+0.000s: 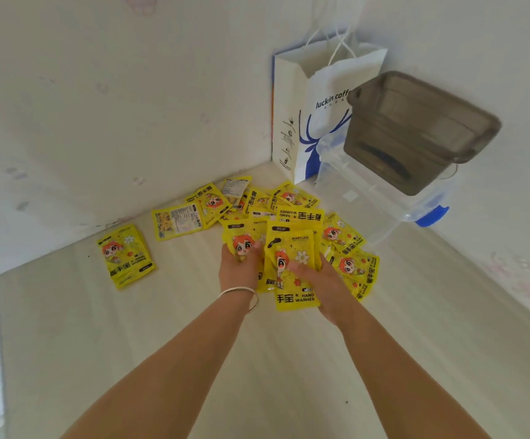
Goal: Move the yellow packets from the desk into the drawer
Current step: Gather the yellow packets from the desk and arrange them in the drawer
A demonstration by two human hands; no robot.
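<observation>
Both hands reach into the heap of yellow packets (289,217) at the far corner of the desk (130,359). The left hand (238,267) curls around a packet (241,242) from below, fingers under it and thumb on its edge; the right hand (323,280) pinches a second packet (292,267), thumb laid across its face. Holding one in each hand looks like a way to gather several before one trip to the drawer, which is out of view. The rest lie loose and overlapping, with one small stack (125,256) apart to the left. The packets read "HAND WARMER" and "MANYIJIA", with Chinese characters and a red-haired cartoon figure. Behind them a white paper bag (301,122) reads "luckin coff…" beside a blue deer, next to a clear box (381,201) carrying a smoky brown tub (415,128).
</observation>
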